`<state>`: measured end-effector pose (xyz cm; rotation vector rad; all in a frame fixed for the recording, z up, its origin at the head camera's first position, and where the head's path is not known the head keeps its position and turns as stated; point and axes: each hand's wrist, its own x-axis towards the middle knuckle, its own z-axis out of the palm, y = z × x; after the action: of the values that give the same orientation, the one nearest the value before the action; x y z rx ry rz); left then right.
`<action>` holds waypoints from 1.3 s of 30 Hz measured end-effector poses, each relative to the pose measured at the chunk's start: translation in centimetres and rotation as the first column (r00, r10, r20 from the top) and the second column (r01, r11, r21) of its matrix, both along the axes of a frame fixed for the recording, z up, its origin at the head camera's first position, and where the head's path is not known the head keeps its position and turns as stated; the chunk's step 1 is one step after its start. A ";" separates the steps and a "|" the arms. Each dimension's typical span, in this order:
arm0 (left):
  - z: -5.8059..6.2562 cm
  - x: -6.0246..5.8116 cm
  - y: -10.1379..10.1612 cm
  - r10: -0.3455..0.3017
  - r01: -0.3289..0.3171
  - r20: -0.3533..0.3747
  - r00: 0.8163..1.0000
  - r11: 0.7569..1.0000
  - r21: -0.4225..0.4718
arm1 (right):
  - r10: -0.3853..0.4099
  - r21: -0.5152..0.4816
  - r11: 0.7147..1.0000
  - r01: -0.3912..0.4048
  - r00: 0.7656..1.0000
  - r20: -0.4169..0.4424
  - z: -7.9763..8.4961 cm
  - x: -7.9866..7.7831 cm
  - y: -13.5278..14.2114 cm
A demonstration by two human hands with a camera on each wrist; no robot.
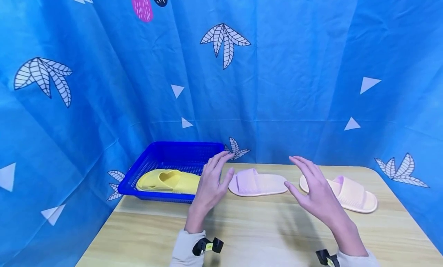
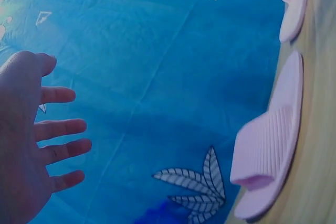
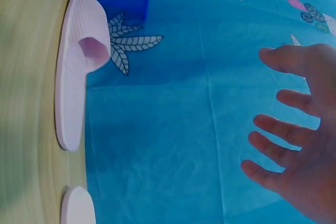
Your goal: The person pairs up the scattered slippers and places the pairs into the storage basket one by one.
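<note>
Both hands hover above the table with nothing in them, fingers extended and slightly bent, thumbs apart. In the head view my left hand (image 1: 212,184) overlaps the right end of a blue basket (image 1: 129,188), where a yellow slipper (image 1: 155,181) lies. Between the hands, a pale pink slipper (image 1: 266,184) rests flat on the wood, its strap toward the left. My right hand (image 1: 316,196) partly covers a second pink slipper (image 1: 360,196), whose strap is toward the right. The left wrist view also shows a ribbed pink strap (image 2: 260,145) close up.
A light wooden table (image 1: 252,228) carries the basket and slippers. Behind it and along both sides hangs a blue curtain (image 1: 294,86) printed with leaves and triangles. The basket stands at the back left, near the curtain.
</note>
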<state>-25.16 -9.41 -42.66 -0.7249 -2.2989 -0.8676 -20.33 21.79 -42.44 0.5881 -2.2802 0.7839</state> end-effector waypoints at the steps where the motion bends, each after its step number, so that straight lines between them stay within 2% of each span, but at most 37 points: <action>1: 0.1 0.0 0.2 -0.006 0.006 0.000 1.000 1.000 0.003 | -0.004 -0.002 1.000 0.004 1.000 -0.002 0.1 0.0 0.1; 6: 0.4 0.0 1.0 -0.036 0.036 -0.005 0.999 0.999 0.023 | -0.013 -0.034 0.999 0.014 1.000 0.019 0.4 0.2 0.8; 16: 0.4 -0.5 2.5 -0.059 0.058 0.021 0.998 0.997 0.044 | -0.043 -0.079 0.996 0.050 0.996 0.081 0.5 0.2 1.7; 24: 0.3 -1.1 3.8 -0.082 0.080 0.024 0.996 0.994 0.074 | -0.067 -0.060 0.996 0.068 0.998 0.014 0.6 -0.2 2.9; 31: -0.5 -1.4 4.7 -0.062 0.059 0.040 0.997 0.997 0.054 | -0.109 -0.066 0.992 0.110 0.994 0.019 0.5 0.2 4.7; 39: -1.4 -1.8 5.8 -0.068 0.065 0.086 0.994 0.997 0.035 | -0.151 -0.082 0.984 0.159 0.984 0.097 -0.2 0.7 7.6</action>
<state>-26.93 -3.57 -44.04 -0.7674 -2.3426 -0.9820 -19.60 29.41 -42.65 0.3352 -2.3262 0.8460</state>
